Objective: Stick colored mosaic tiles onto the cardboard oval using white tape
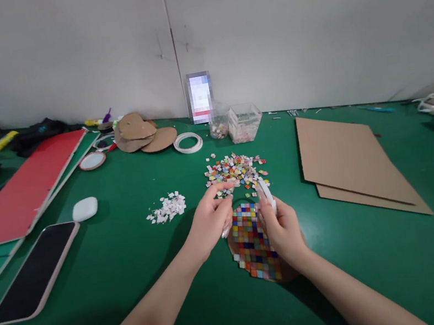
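Note:
Colourful square tiles (251, 240) cover much of a round brown cardboard piece (289, 272) near the table's front middle. My right hand (282, 224) is closed on a white tape roll (266, 193), seen nearly edge-on above the right part of the tiles. My left hand (212, 216) hovers at the upper left of the tiles, its thumb and fingers pinched together; what they hold, if anything, is too small to make out. Just beyond both hands lies a loose heap of coloured tiles (232, 168). A pile of white paper bits (168, 207) is left of my left hand.
Clear plastic box (244, 124), propped phone (200, 98), another tape roll (188, 143) and cardboard rounds (158, 139) stand or lie at the back. Cardboard sheets (346, 156) are on the right; a dark phone (35, 273), white case (84, 209) and red board (32, 189) on the left.

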`<state>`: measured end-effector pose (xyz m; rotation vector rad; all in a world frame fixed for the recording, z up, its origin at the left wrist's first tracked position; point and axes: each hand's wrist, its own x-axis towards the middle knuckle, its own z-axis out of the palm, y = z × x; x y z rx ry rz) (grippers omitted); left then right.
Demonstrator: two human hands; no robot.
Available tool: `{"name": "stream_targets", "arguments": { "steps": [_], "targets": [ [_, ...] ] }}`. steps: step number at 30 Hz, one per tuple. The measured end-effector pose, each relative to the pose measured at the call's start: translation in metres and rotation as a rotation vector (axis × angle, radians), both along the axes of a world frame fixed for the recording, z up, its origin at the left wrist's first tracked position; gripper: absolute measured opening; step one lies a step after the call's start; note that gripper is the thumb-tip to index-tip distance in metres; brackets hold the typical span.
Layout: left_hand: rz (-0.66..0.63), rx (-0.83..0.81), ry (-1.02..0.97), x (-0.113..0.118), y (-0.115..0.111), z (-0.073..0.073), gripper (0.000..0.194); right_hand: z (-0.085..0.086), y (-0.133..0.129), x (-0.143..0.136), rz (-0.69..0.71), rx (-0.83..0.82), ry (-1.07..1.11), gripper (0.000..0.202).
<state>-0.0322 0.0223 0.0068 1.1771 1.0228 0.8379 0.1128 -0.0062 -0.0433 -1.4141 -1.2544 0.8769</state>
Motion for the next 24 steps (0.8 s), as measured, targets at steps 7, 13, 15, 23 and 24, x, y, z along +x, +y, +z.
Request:
{"name": "stream_targets", "arguments": {
  "steps": [7, 13, 15, 23, 24],
  "targets": [
    [0.018, 0.131, 0.098, 0.001, 0.002, 0.001, 0.026, 0.005, 0.001, 0.000, -0.001, 0.036, -0.033, 0.033],
    [0.027, 0.099, 0.114, -0.005, 0.006, 0.000, 0.023, 0.005, 0.000, 0.000, -0.003, 0.036, -0.029, 0.032],
    [0.079, 0.135, 0.190, -0.013, 0.011, 0.002, 0.022, 0.004, 0.001, 0.000, -0.007, 0.040, -0.031, 0.032],
    [0.087, 0.361, 0.667, -0.072, 0.035, 0.021, 0.025, -0.002, 0.002, 0.002, 0.004, 0.006, -0.044, 0.031],
    [0.110, 0.346, 0.742, -0.078, 0.036, 0.022, 0.022, -0.003, 0.002, 0.003, 0.014, 0.001, -0.052, 0.031]
  ]
}}
